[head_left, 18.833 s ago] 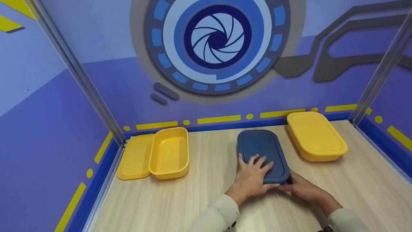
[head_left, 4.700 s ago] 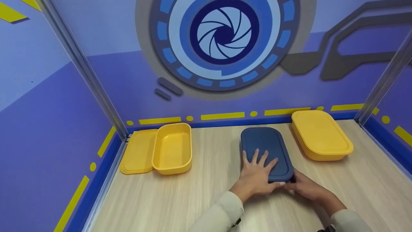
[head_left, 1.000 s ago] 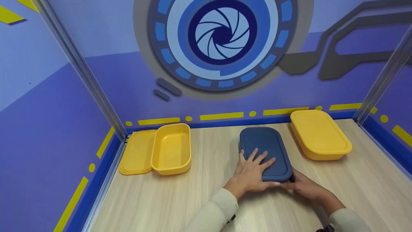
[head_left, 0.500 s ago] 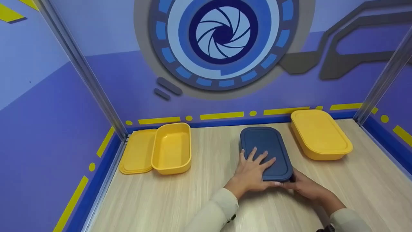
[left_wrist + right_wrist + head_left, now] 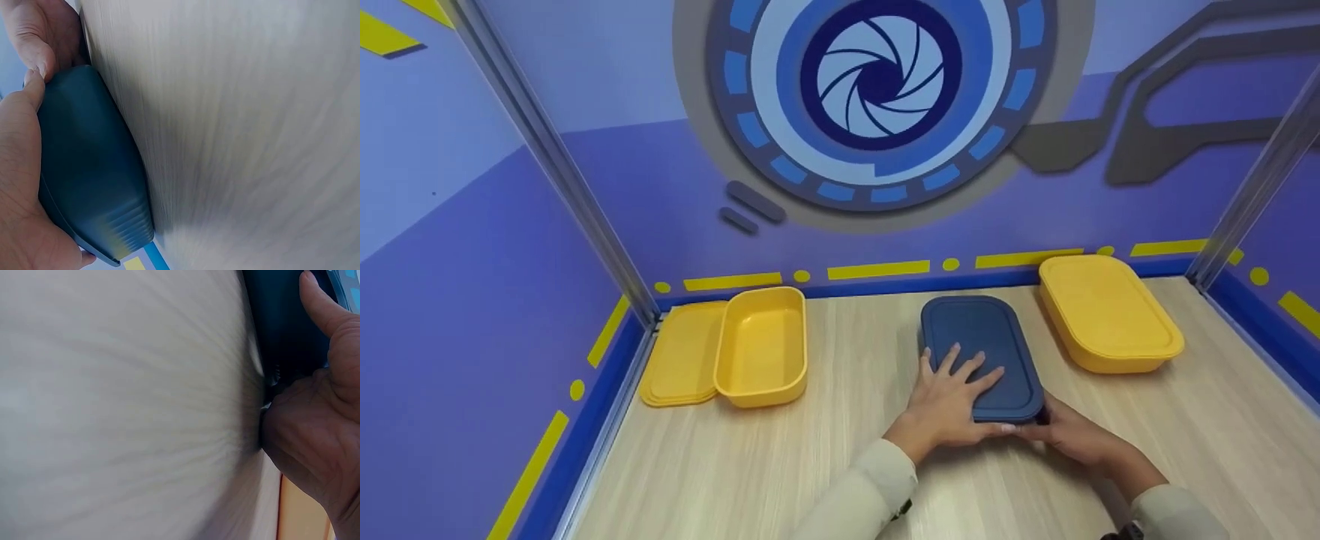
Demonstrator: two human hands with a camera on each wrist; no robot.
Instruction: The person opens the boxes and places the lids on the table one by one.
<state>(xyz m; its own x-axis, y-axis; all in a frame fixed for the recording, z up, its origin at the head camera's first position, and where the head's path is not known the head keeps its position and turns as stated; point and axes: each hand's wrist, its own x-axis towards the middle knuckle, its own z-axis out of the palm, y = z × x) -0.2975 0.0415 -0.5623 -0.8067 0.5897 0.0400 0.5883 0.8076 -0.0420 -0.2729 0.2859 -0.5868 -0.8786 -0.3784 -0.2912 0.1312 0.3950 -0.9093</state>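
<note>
A dark blue lidded food container (image 5: 971,322) sits right of centre on the table in the head view. My left hand (image 5: 945,405) rests on its lid with the fingers spread, the thumb at the near edge. At the near right corner, my right hand (image 5: 1072,431) holds the container. The right thumb (image 5: 323,304) lies along the container's wall (image 5: 281,309) in the right wrist view, while the other right fingers are hidden behind the corner. The left wrist view shows the container's side wall (image 5: 90,152), with both thumbs meeting near its end.
An uncovered yellow container (image 5: 761,349) stands at the left, beside a flat yellow lid (image 5: 682,356). At the far right is a yellow container with its lid on (image 5: 1110,311). Purple-blue panels (image 5: 825,240) enclose the table (image 5: 750,472) at the back and sides.
</note>
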